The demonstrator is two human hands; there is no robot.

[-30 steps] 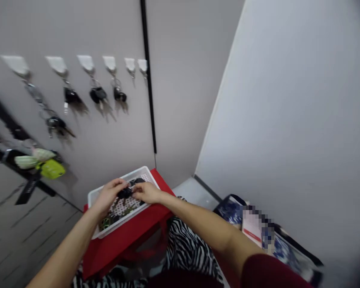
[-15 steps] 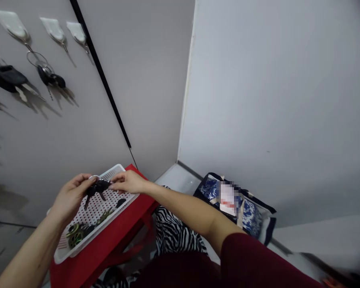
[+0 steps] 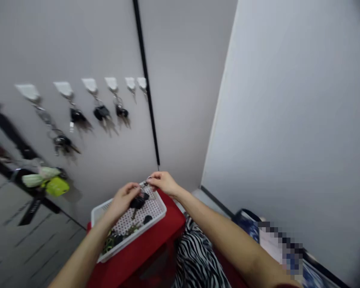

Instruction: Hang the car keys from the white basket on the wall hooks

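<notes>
Over a white perforated basket (image 3: 154,208), a bunch of black-headed keys (image 3: 139,201) hangs between my two hands. My left hand (image 3: 123,202) is closed at the upper left of the keys, thumb and fingers pinched. My right hand (image 3: 165,183) pinches a metal key ring (image 3: 149,179) at the bunch's upper right. Motion blur hides exactly where the ring and keys join. Inside the basket lie a dark key head (image 3: 147,219) and a tangle of greenish-gold keys or rings (image 3: 111,242), partly behind my left forearm.
The basket rests on a red box or bag (image 3: 168,224). White hooks (image 3: 90,85) line the grey panel, several carrying keys (image 3: 102,113); the two rightmost hooks (image 3: 130,83) carry none. A yellow-green tag (image 3: 57,186) hangs at left. A blue-white patterned bag (image 3: 249,226) stands right, near zebra-striped fabric (image 3: 195,252).
The view has swung left, bringing more hooks and keys into sight. My right hand has moved up to the key ring, and my left hand has shifted toward the side of the bunch.
</notes>
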